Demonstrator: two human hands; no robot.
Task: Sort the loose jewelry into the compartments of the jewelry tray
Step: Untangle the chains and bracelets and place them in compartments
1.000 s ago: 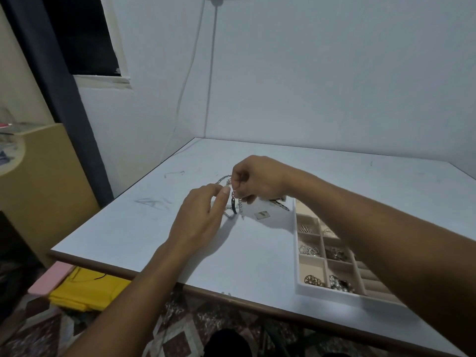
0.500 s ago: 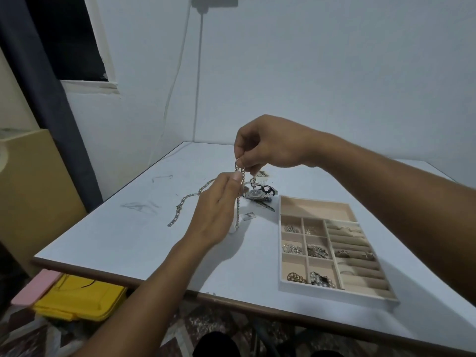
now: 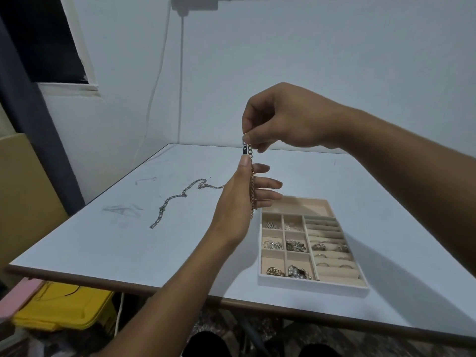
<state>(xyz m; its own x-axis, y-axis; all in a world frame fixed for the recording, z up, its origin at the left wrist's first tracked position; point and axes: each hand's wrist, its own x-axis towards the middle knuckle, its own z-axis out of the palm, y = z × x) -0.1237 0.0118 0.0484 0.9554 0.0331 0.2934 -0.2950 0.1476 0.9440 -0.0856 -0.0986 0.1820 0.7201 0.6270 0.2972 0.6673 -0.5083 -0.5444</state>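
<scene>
Rising, my right hand (image 3: 286, 119) is pinching the limp gold chain (image 3: 251, 191) by its top; open left hand (image 3: 231, 210) steadying at six o'clock.

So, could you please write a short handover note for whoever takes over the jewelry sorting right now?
Right hand: raised above the table, pinching the top end of the gold chain, which hangs straight down.
Left hand: open, fingers straight, thumb against the hanging chain.
Silver chain: loose on the table, left of the jewelry tray.
Done: small pieces lie in the tray's square compartments, rings in its roll slots.
Left: place the gold chain, then the silver chain, in the tray.
</scene>
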